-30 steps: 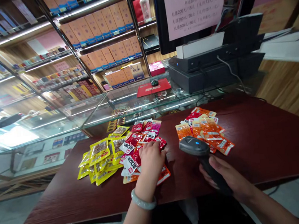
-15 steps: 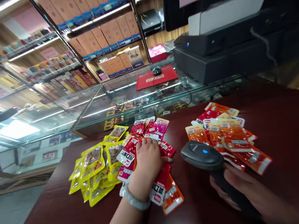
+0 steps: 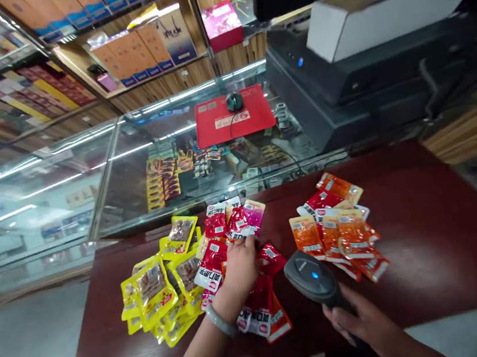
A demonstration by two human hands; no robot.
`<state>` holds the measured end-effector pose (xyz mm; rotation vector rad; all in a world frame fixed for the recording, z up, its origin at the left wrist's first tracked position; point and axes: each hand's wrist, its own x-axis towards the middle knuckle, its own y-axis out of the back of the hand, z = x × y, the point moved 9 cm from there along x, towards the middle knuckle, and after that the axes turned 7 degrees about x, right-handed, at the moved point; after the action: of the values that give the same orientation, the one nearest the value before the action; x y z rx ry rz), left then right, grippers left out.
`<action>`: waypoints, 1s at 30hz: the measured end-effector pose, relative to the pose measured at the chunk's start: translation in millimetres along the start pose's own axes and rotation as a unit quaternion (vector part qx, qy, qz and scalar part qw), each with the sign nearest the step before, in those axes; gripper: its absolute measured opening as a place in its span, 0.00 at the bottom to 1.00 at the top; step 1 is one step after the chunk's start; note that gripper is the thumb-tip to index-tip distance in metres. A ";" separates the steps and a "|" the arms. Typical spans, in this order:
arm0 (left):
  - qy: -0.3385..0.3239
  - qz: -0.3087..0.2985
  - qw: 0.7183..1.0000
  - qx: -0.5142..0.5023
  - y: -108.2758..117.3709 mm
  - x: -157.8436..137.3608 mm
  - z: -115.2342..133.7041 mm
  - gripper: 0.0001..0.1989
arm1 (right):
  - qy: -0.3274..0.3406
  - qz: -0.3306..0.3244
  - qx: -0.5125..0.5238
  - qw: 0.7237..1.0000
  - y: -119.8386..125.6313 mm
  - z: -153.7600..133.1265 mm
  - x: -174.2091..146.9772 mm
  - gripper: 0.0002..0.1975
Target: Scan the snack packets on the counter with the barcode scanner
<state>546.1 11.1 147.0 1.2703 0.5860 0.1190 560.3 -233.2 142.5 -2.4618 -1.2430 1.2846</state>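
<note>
My right hand [image 3: 360, 320] is wrapped round the grip of a dark barcode scanner [image 3: 314, 278] with a blue light on its head. With a pale bracelet [image 3: 221, 321] at the wrist, my left hand [image 3: 239, 266] reaches into the middle pile of red, pink and orange snack packets [image 3: 259, 297]. Its fingers curl down onto a packet there; the fingertips are partly hidden. Left of this hand lies a heap of yellow snack packets [image 3: 153, 284]. To the right, beyond the scanner, is another pile of mostly orange packets [image 3: 352, 234].
The packets lie on a dark red tabletop [image 3: 425, 248]. Behind it stands a glass display counter [image 3: 131, 151] bearing a red mat [image 3: 209, 121] and a mouse [image 3: 234, 101]. A black machine [image 3: 311, 100] with a white box [image 3: 379, 16] stands back right. Stocked shelves line the back.
The view has tilted down and shifted. My left hand has moved slightly toward the far side of the middle pile. The scanner stays in my right hand, its head angled more downward.
</note>
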 end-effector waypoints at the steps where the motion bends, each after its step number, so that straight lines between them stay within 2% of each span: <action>1: -0.003 -0.019 1.000 -0.022 0.0 4.2 -1.2 0.12 | 0.020 -0.002 -0.019 1.000 -5.6 -9.0 -5.4 0.21; 3: -0.030 -0.043 0.997 -0.064 3.8 10.1 1.0 0.06 | 0.046 0.026 -0.042 0.998 -9.8 -25.6 -15.9 0.21; 5: -0.048 -0.024 0.994 -0.098 15.8 11.5 2.5 0.09 | 0.067 0.047 -0.082 0.993 -12.7 -42.3 -25.6 0.25; 7: -0.031 0.018 0.990 -0.137 29.0 7.9 0.1 0.10 | 0.094 0.059 -0.139 0.984 -16.2 -60.9 -34.6 0.28; 9: 0.015 0.044 0.977 -0.206 33.1 0.6 -3.8 0.09 | 0.118 0.065 -0.181 0.974 -20.6 -78.7 -42.1 0.29; 11: 0.062 0.051 0.948 -0.308 26.4 -7.6 -4.0 0.09 | 0.129 0.059 -0.188 0.972 -26.8 -91.7 -46.7 0.29; 14: 0.093 0.048 0.890 -0.445 5.8 -15.8 7.0 0.09 | 0.139 0.046 -0.169 0.975 -35.3 -102.8 -46.8 0.28; 16: 0.102 0.041 0.857 -0.503 -8.9 -17.5 15.3 0.09 | 0.145 0.052 -0.164 0.974 -35.9 -104.7 -42.8 0.29; 18: 0.111 0.039 0.837 -0.534 -19.0 -16.5 20.2 0.08 | 0.130 0.056 -0.161 0.977 -33.3 -99.7 -35.7 0.30; 20: 0.107 0.046 0.840 -0.530 -20.1 -12.6 23.2 0.07 | 0.104 0.046 -0.151 0.982 -31.4 -91.2 -27.6 0.32; 26: 0.047 0.044 0.888 -0.456 1.0 5.6 33.2 0.08 | 0.075 0.028 -0.102 0.992 -27.3 -81.7 -12.6 0.29; 30: 0.062 0.028 0.899 -0.432 -6.7 12.1 39.0 0.06 | 0.075 0.035 -0.111 0.990 -19.6 -83.8 -10.5 0.26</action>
<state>573.4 -19.8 143.4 0.4099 0.5124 0.4591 605.4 -205.4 211.2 -2.7184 -1.3378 1.0011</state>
